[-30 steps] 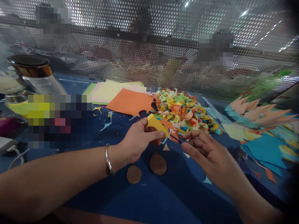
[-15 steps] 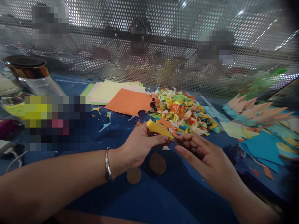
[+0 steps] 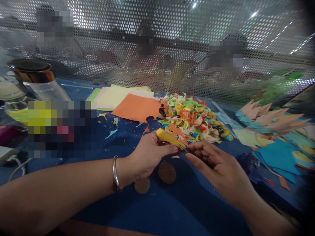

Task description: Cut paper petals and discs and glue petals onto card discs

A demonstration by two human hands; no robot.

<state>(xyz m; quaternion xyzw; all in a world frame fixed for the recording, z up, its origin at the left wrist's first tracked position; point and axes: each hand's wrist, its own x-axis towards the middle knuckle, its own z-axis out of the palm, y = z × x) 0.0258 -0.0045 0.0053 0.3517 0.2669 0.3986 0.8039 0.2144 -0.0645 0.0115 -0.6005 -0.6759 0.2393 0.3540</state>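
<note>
A perforated metal screen point(image 3: 167, 19), dotted with round holes, stands behind the blue worktop point(image 3: 123, 203); on this a heap of crumpled, many-coloured paper pieces point(image 3: 194, 113) sits beyond the hands, probably to leave elbow room in front; the right hand point(image 3: 214, 164) curls round a slim tool point(image 3: 185, 148), perhaps for fine control; the left hand point(image 3: 150, 154) pinches yellow paper point(image 3: 167, 137) between thumb and fingers, likely to steady it; behind lies a flat orange sheet point(image 3: 137, 108) with a rounded bite in its edge; the yellow paper itself, thin and bent, is raised above the worktop between both hands; two matt brown discs point(image 3: 167, 172) rest below; the tool's narrow metallic tip appears to meet the paper's edge, its remainder hidden in the grip.
</note>
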